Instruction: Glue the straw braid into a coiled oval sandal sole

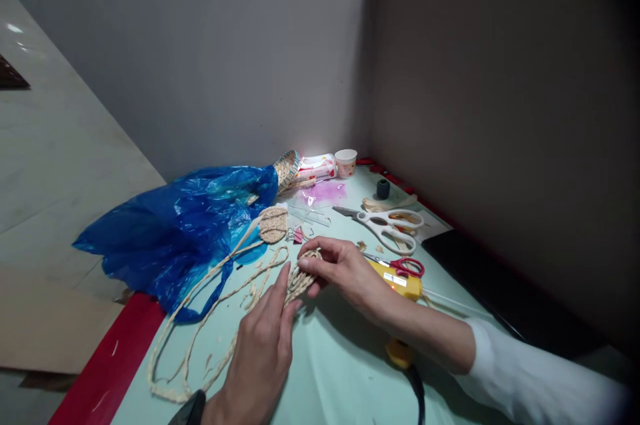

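We hold the left hand (264, 335) nearest, thumb and forefinger against the lower end of the braided piece (299, 283); we cannot tell whether it grips. Our right hand (346, 269) pinches the piece's upper end, above the pale green tabletop (335, 365). Beyond our right forearm lie a yellow tool (410, 287) and red-handled scissors (406, 266). Farther out, we see white-handled scissors (367, 217), then a paper cup (346, 165).

Right fingers (325, 246) curl into a pinch — left fingers (278, 293) extend close by.
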`<state>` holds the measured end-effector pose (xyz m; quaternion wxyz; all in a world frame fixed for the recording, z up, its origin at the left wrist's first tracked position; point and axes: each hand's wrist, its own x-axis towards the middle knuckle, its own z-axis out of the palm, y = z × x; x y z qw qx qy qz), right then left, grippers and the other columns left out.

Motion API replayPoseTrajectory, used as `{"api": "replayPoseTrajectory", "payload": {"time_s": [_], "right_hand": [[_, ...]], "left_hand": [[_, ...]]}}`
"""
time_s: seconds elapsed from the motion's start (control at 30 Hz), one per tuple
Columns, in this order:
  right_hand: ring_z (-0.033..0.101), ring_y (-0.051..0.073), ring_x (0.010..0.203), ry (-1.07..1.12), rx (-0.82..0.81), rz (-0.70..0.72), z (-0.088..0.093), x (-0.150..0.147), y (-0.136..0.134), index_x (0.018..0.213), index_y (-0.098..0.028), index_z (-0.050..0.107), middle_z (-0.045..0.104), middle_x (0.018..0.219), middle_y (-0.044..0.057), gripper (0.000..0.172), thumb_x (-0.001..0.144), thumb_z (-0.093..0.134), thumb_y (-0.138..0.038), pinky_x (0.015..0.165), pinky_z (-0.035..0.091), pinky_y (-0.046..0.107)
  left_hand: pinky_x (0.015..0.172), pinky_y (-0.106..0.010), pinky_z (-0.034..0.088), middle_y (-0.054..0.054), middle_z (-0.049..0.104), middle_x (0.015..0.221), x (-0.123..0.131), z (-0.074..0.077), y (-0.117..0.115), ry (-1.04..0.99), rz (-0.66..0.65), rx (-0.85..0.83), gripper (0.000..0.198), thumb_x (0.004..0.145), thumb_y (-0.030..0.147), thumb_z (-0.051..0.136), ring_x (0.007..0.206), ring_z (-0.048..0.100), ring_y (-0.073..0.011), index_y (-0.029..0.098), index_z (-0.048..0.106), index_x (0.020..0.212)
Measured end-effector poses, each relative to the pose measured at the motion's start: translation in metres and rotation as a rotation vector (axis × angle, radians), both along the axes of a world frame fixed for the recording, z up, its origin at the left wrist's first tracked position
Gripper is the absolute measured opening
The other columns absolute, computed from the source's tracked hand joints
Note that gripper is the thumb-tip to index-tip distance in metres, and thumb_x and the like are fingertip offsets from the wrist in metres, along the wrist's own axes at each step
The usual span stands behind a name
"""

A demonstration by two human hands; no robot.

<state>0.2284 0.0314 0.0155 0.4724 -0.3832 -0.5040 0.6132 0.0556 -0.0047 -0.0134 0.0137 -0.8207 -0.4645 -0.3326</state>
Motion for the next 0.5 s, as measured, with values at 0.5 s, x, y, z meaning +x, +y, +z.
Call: {"api": "replayPoseTrajectory", "payload": {"time_s": [0.5], "right_hand": [[0.065,0.011,0.052,-0.083,-0.005,0.026,0.0032,0.0076,0.0044,0.08,-0.018,0.063,0.061,0.065,-0.005,0.01,0.083,0.067,-0.026,0.053,0.04,0.02]], "left_hand": [[0.051,-0.03,0.051,-0.004,0.071,0.069,0.0034,0.0081,-0.0038,0.09,-0.008,-0.023,0.017,0.098,0.017,0.039,0.057,0.071,-0.0204,0.018,0.057,0.099]]}}
